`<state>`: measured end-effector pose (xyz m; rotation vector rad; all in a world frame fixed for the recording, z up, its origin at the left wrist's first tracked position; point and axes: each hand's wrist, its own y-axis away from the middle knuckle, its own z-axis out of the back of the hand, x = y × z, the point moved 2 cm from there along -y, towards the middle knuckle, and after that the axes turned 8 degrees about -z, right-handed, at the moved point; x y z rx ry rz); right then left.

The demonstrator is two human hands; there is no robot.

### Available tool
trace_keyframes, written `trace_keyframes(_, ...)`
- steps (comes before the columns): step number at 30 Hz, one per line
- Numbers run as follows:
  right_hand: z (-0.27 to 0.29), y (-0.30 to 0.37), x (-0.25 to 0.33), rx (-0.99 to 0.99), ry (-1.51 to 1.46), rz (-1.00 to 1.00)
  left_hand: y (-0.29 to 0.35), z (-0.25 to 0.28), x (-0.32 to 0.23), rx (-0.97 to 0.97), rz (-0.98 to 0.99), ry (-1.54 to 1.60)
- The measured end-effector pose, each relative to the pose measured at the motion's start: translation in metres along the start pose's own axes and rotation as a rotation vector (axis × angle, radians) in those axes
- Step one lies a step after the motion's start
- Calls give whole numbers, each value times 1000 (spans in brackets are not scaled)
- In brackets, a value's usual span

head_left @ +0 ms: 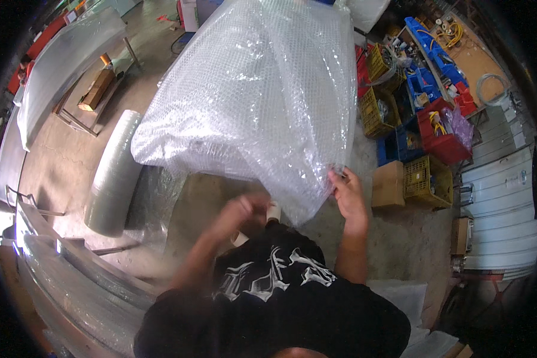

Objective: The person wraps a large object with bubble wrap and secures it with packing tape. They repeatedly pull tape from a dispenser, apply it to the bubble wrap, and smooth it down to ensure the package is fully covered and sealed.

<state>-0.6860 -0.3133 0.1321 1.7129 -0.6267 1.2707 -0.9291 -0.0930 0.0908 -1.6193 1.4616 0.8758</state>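
A large sheet of clear bubble wrap (244,89) lies draped over something broad in front of me; what is beneath it is hidden. At its near right corner my right hand (349,194) pinches the edge between thumb and fingers. My left hand (244,212) is smeared by motion, just below the wrap's near edge and apart from it as far as I can see. Its fingers are too blurred to read. Close to that hand, a white roll-like piece (273,212) shows in front of my shirt.
On the left floor stands a thick roll of bubble wrap (112,173). Wrapped panels (71,65) lie beyond it and more long wrapped pieces (71,292) at lower left. Yellow crates (426,182), a cardboard box (388,184) and a red bin (441,134) line the right.
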Motion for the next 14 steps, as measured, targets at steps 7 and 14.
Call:
trace_keyframes(7, 38, 28, 88, -157, -114, 139, -69, 60, -29, -675, -311, 641)
trace_keyframes(14, 32, 40, 133, 25, -162, 258, -40, 27, -58, -656, -577, 727)
